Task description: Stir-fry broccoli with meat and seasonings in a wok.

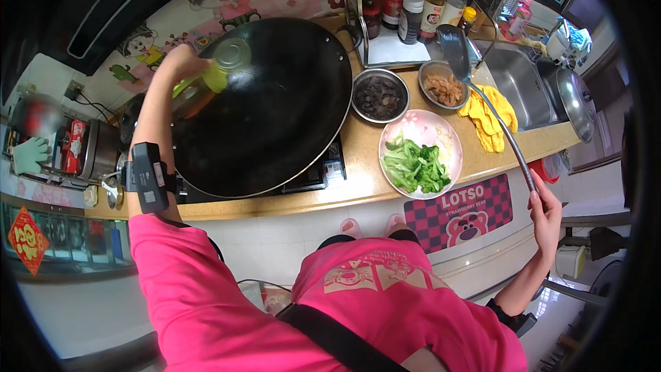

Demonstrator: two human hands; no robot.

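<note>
My left hand (188, 66) grips a clear oil bottle (199, 95) with a yellow-green handle, tilted over the left side of a large black wok (279, 98). The bottle is somewhat blurred. Out to the right, my right hand (545, 209) is closed round the handle of a metal spatula (454, 49), its blade raised near the bowls. A pink plate (419, 118) holds broccoli (415, 165) and chopped pale bits. Beside the wok stands a metal bowl (381, 71) of dark pieces; another metal bowl (431, 66) holds brown meat-like pieces (444, 90).
A metal rack (361, 15) with sauce bottles (433, 8) stands behind the bowls. Right of it are a yellow cloth (493, 113), a steel sink (516, 82) and a metal lid (576, 98). The wok sits on a gas stove (310, 178). A steel pot (100, 150) is at the left.
</note>
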